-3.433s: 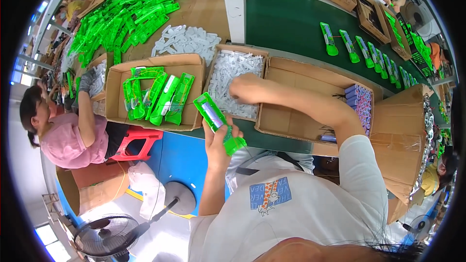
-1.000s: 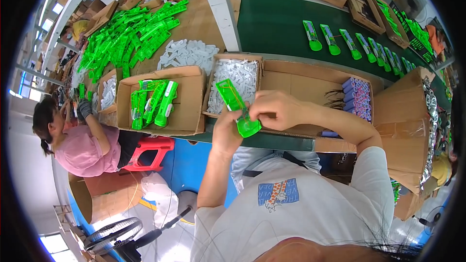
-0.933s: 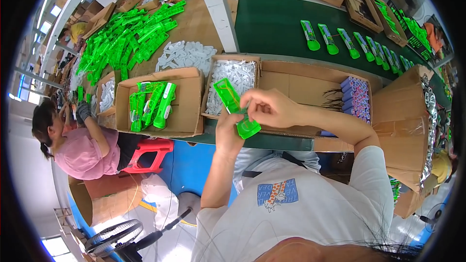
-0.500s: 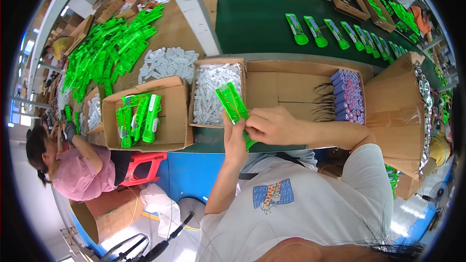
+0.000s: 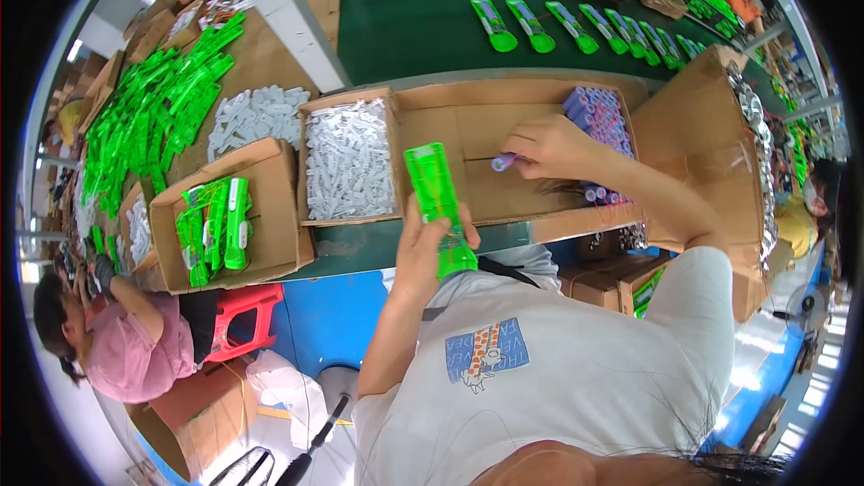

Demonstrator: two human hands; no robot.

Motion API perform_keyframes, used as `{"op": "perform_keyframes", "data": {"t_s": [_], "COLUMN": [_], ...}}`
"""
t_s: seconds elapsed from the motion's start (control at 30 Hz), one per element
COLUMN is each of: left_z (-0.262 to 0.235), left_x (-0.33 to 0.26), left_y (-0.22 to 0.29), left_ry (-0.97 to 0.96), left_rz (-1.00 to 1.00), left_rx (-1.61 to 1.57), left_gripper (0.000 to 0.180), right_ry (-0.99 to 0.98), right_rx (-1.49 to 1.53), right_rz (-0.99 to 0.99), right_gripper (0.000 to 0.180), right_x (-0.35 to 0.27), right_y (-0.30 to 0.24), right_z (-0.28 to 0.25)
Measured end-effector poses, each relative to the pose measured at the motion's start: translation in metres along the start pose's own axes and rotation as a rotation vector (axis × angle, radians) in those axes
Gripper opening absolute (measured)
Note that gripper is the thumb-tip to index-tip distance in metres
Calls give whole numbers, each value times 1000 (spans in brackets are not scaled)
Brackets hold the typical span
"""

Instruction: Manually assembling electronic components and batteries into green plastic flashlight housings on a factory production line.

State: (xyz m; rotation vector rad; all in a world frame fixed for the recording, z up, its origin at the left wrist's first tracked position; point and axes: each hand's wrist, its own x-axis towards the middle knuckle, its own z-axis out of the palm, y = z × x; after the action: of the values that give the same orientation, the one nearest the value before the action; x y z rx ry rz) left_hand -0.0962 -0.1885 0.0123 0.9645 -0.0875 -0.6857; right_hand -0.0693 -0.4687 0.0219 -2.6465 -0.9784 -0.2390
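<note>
My left hand (image 5: 421, 247) is closed round a bright green plastic casing (image 5: 434, 182), held upright with its hollow side showing and a thin wire inside. In my right hand (image 5: 553, 146), a purple cylindrical battery cell (image 5: 504, 162) is pinched between thumb and fingers, one round end pointing left. That hand hovers over a long cardboard box (image 5: 450, 139). At the box's right end stand rows of purple battery cells (image 5: 598, 112), with dark wires trailing to the left, partly hidden by my right hand and wrist.
Small whitish plastic parts fill a carton (image 5: 393, 153) on the left. Further left, another carton (image 5: 288, 216) holds several green casings. Assembled green pieces (image 5: 531, 27) lie along the green conveyor (image 5: 405, 27). A tall cardboard box (image 5: 693, 126) borders the right; a metal post (image 5: 279, 13) rises behind.
My right hand has left the green casing and moved right to the cells, and now holds one. My left hand keeps the casing. The whole view has shifted somewhat.
</note>
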Motion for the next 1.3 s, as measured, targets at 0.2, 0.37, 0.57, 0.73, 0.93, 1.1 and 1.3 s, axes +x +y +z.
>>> {"op": "perform_keyframes", "data": {"t_s": [0.2, 0.37, 0.57, 0.73, 0.93, 1.1, 1.3], "left_z": [2, -11, -50, -72, -67, -62, -60], "left_x": [4, 3, -19, -36, -44, -46, -50], "left_y": [-4, -1, 25, 26, 19, 12, 13], "left_ry": [-9, 8, 245, 436, 426, 391, 392], "left_rz": [-93, -9, 108, 281, 250, 226, 227], "left_rx": [48, 83, -68, -252, -230, -238, -246], "left_gripper": [36, 45, 43, 30, 28, 29, 36], "right_ry": [213, 173, 76, -84, -319, -528, -267], "right_rx": [-354, -416, 390, 240, 61, 68, 307], "right_rz": [-456, -377, -279, -288, -153, -160, -214], "right_gripper": [46, 54, 34, 9, 9, 9, 12], "right_x": [49, 55, 130, 204, 210, 224, 211], "right_y": [-64, -85, -77, -38, -36, -37, -31], "right_z": [3, 31, 60, 111, 124, 107, 89]}}
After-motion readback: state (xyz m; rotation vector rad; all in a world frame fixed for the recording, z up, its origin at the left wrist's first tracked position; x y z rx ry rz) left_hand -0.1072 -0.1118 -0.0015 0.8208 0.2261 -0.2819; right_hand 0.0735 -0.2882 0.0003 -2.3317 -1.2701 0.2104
